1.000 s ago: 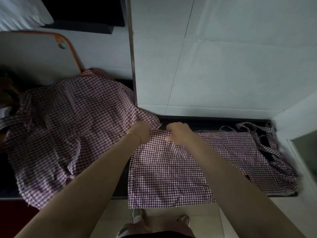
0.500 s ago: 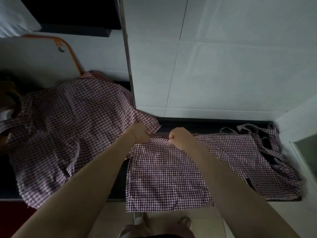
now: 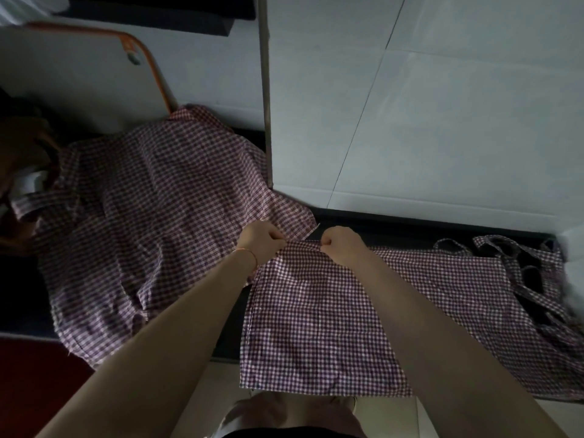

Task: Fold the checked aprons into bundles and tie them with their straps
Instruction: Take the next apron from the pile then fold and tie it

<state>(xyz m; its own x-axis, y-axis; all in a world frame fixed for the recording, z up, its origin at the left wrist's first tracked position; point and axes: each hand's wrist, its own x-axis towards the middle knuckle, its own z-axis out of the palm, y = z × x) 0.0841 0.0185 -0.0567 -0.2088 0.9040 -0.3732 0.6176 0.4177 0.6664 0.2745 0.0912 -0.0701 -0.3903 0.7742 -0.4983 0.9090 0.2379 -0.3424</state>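
Observation:
A purple-and-white checked apron point(image 3: 319, 324) lies spread on the dark counter point(image 3: 420, 230) in front of me, its lower edge hanging over the counter's front. My left hand point(image 3: 260, 241) and my right hand point(image 3: 339, 243) each pinch its far edge, a short gap apart. The apron's straps point(image 3: 518, 270) lie looped at the right end. A pile of more checked aprons point(image 3: 142, 222) lies crumpled to the left, its corner reaching just behind my left hand.
White tiled wall point(image 3: 426, 105) rises close behind the counter, with a metal strip point(image 3: 264, 90) at its corner. An orange-rimmed white board point(image 3: 94, 77) leans at the back left. A white ledge point(image 3: 573, 245) bounds the right end. Pale floor and my feet point(image 3: 284, 412) show below.
Both hands stay at the apron's far edge and have tightened into pinches. The camera view shifted slightly; the cloth barely moved.

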